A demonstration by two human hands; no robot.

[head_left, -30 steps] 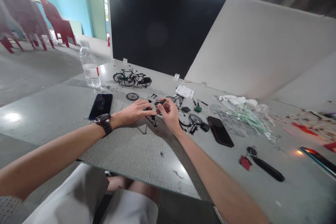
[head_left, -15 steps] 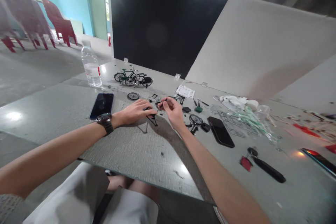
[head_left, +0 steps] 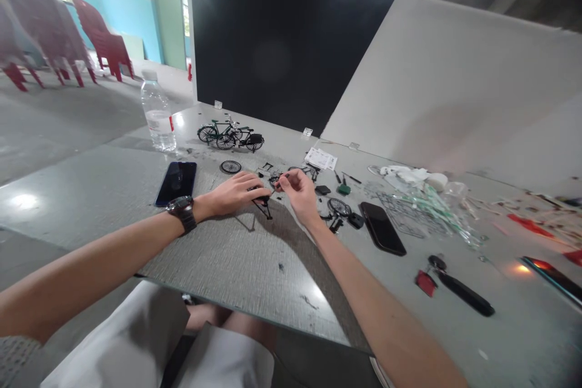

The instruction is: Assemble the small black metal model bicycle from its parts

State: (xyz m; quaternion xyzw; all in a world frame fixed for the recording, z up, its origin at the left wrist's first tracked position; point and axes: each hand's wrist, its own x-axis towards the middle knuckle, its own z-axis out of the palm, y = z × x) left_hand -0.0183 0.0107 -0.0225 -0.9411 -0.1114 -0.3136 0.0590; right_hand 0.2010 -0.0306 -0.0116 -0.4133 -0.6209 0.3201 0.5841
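My left hand [head_left: 236, 192], with a dark watch [head_left: 180, 209] on its wrist, is closed around a small black model bicycle frame [head_left: 264, 210] that juts out below the fingers. Close on its right, my right hand [head_left: 300, 191] pinches a tiny dark part at the fingertips, too small to name. Between and behind the fingertips lie small black and silvery pieces, partly covered. A loose spoked wheel [head_left: 231, 167] lies flat beyond my left hand. Two assembled model bicycles, one green [head_left: 209, 132] and one black [head_left: 240, 140], stand farther back.
A phone [head_left: 176, 183] and a water bottle [head_left: 157, 112] are at left. To the right lie a wheel with black parts [head_left: 339, 207], another phone [head_left: 382, 228], keys [head_left: 464, 292], and plastic wrapping [head_left: 436, 206]. White paper sheets [head_left: 321, 159] lie near the upright black panel [head_left: 286, 36].
My right fingertips have shifted very slightly by the small part. Both hands otherwise keep their places.
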